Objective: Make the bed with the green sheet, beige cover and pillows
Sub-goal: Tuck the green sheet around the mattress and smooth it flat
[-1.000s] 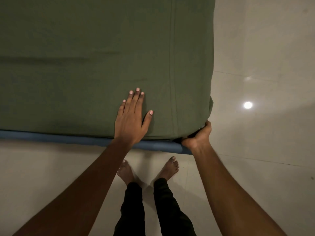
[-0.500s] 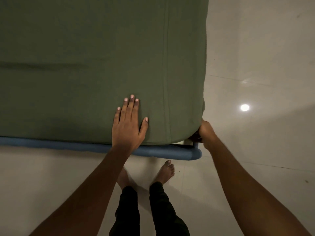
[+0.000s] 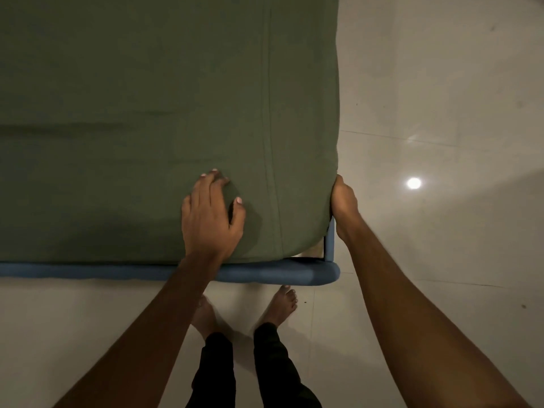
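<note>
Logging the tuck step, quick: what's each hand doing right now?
Left hand: open, pressing on the sheet.
Right hand: at the sheet's corner edge, fingers hidden; cannot tell.

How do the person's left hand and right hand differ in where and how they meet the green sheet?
The left hand rests on top of the green sheet, while the right hand is against its side at the corner. The left hand's bent fingers show; the right hand's fingers are hidden. Both touch the sheet.

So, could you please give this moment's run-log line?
left hand presses green sheet | right hand at its corner edge, grip unseen
</note>
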